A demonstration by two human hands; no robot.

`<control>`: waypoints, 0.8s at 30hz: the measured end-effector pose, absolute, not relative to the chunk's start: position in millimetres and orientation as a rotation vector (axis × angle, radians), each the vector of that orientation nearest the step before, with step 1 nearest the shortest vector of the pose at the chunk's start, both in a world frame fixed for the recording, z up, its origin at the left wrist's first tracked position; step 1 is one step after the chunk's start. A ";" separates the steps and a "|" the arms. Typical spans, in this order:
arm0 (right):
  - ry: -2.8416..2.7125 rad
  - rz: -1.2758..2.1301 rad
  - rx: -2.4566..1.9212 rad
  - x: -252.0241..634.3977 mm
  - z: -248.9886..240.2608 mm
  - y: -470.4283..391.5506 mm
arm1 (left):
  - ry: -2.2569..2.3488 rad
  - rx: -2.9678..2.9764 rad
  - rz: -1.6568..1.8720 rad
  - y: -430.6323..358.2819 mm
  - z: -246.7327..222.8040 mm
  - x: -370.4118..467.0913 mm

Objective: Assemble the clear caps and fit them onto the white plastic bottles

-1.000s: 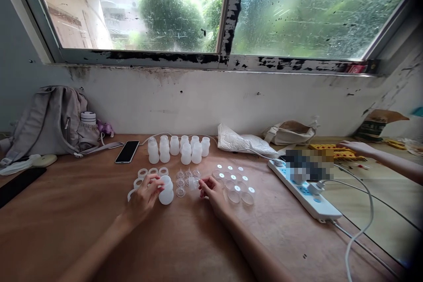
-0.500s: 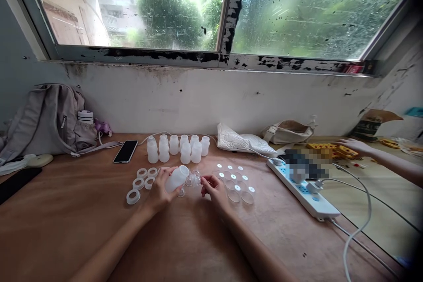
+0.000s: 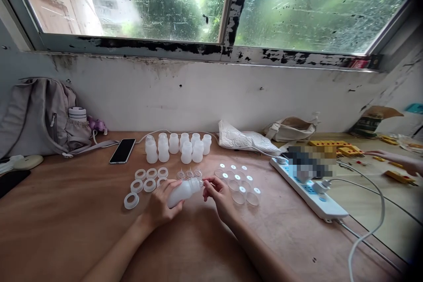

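Bottle: frosted white plastic bottle (image 3: 182, 192), tilted above the brown tabletop (image 3: 185, 246), mouth towards the right hand (image 3: 222, 196).
Left hand (image 3: 161, 202): wrapped around the bottle's body.
Right hand: fingertips pinching a small clear piece (image 3: 200, 182) at the mouth; whether it is seated, I cannot tell.
Loose parts: white plastic rings (image 3: 127, 203) left, small clear teat-like pieces (image 3: 189, 174) just behind, clear round covers (image 3: 253, 200) right.
Progress: held bottle has no ring or cover on; those parts lie separate.
Behind: frosted bottles (image 3: 187, 154) standing upright.
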State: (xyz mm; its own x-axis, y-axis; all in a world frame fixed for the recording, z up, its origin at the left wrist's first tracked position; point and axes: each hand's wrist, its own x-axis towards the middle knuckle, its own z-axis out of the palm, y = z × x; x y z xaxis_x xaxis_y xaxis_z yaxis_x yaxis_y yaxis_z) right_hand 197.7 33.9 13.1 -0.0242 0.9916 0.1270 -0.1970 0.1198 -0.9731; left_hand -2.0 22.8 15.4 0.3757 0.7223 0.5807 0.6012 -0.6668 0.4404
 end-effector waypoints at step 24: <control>-1.347 1.046 -1.008 197.1 23.2 27.8 | 1.120 2.433 1.220 18.7 15.7 -0.8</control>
